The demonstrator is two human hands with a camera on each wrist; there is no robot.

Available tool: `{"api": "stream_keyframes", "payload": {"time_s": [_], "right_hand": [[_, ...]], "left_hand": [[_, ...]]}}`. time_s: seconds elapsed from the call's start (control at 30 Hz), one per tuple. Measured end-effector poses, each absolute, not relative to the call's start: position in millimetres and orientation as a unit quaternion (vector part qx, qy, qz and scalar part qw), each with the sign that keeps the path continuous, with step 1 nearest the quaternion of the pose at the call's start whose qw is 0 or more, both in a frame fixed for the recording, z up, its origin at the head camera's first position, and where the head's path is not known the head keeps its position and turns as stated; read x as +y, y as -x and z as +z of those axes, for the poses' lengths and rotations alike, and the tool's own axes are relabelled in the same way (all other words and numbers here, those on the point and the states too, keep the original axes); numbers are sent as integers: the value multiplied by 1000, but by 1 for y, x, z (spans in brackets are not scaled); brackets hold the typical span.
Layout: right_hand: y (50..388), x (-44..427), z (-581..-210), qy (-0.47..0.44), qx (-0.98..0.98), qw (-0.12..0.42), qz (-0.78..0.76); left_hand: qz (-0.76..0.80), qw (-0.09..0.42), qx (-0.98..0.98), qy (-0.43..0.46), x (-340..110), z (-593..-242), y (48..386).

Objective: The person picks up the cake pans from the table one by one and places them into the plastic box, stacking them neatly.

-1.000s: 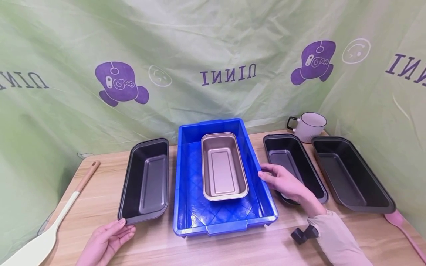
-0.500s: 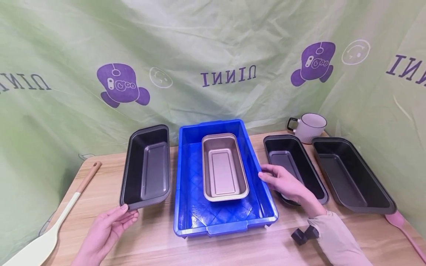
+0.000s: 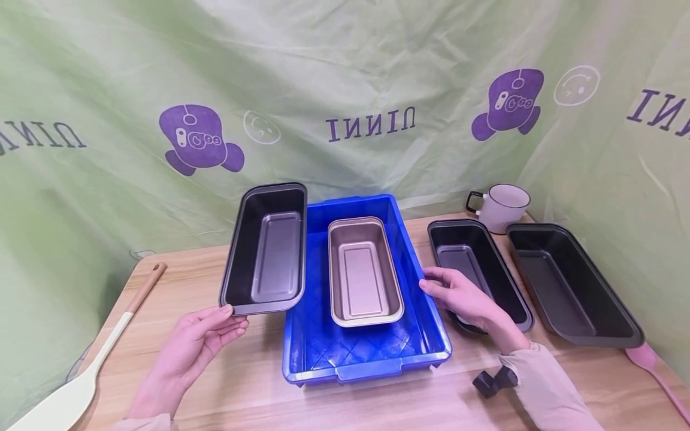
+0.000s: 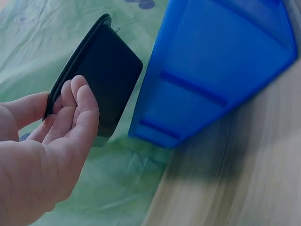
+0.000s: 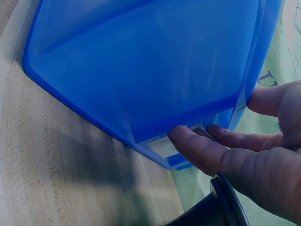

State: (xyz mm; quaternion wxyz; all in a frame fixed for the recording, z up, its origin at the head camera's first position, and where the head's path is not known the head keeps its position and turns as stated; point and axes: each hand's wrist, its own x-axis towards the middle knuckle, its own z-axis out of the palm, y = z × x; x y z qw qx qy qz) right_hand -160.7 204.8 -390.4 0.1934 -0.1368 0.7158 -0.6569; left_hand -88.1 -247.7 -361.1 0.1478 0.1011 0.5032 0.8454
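In the head view my left hand (image 3: 196, 344) pinches the near rim of a black loaf pan (image 3: 276, 257), thumb on top and fingers beneath. The pan is raised, tilted, and overlaps the left wall of a blue bin (image 3: 318, 359). The left wrist view shows its dark underside above my curled fingers. A gold-brown loaf pan (image 3: 362, 278) lies inside the bin. My right hand (image 3: 460, 296) holds the bin's right rim, with thumb at the edge and fingers against the outer wall in the right wrist view.
Two more black loaf pans, one nearer (image 3: 463, 257) and one farther right (image 3: 560, 299), stand right of the bin. Behind them is a white mug (image 3: 504, 209). A white spatula (image 3: 102, 353) lies at left, a pink utensil (image 3: 641, 356) at right. Green cloth (image 3: 302, 72) hangs behind.
My left hand has lifted the black loaf pan and carried it away from me and rightward, from beside the bin to over its left edge. The right hand stays at the bin's rim.
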Motion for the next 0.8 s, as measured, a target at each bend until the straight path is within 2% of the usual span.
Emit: {"api": "stream_keyframes", "payload": {"time_s": [0.8], "right_hand": [[161,206,-390,133,722,191,-652]], "left_hand": [[819,172,546,-27,-173,-341,117]]}}
